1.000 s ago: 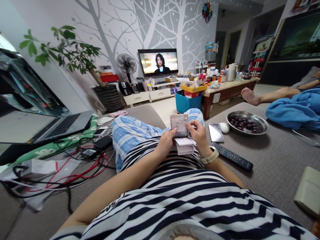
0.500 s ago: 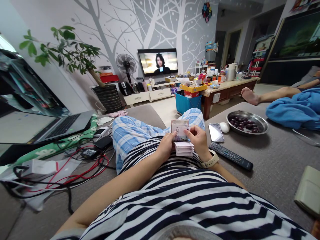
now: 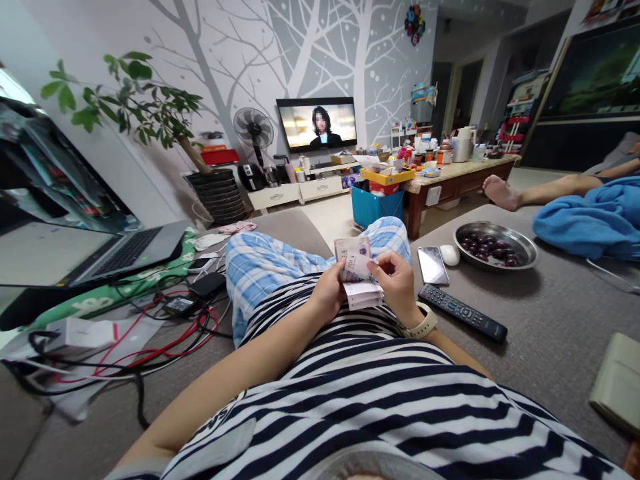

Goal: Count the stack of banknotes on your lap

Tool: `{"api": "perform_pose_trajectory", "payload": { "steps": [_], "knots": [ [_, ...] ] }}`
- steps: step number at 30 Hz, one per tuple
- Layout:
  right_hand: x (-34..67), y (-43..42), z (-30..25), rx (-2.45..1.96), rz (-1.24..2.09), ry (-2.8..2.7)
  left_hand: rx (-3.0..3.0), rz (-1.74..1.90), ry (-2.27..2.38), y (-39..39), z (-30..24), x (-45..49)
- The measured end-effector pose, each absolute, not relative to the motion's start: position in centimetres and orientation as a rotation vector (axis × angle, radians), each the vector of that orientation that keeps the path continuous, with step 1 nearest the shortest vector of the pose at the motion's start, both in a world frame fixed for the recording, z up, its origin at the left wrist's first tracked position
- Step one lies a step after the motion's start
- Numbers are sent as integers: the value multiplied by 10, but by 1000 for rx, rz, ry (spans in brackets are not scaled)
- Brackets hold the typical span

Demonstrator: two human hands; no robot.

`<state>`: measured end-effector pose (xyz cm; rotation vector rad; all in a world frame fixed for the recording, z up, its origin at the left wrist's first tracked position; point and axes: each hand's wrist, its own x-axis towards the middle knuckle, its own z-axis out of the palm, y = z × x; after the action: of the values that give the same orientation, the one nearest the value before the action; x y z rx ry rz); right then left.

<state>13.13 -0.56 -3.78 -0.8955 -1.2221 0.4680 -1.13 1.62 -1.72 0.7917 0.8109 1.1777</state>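
I lie back on a grey sofa in a striped shirt and blue checked trousers. A wad of banknotes [image 3: 354, 259] stands upright over my lap, folded so its lower part [image 3: 364, 295] hangs toward me. My left hand [image 3: 327, 293] is closed round the wad's left side. On the right, my right hand [image 3: 397, 280] pinches the top note between thumb and fingers. A pale watch sits on my right wrist.
To my right on the sofa lie a phone [image 3: 432, 265], a remote control [image 3: 463, 313], a metal bowl of dark fruit [image 3: 495, 245] and a blue blanket [image 3: 585, 220]. Another person's bare foot [image 3: 500, 192] rests by the coffee table [image 3: 460, 175]. A laptop [image 3: 120, 250] and tangled cables [image 3: 150, 333] are on my left.
The upright wad has tilted slightly left and sunk a little. My right thumb and fingers have shifted on the top note. Both hands stay on the banknotes.
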Motion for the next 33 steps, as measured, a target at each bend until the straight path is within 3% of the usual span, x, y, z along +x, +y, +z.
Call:
{"api": "perform_pose_trajectory", "payload": {
  "steps": [18, 33],
  "knots": [
    [133, -12, -33, -744, 622, -1288, 821, 1195, 790, 12, -15, -12],
    [135, 5, -41, -893, 622, -1253, 898, 1208, 791, 5, -11, -10]
  ]
}}
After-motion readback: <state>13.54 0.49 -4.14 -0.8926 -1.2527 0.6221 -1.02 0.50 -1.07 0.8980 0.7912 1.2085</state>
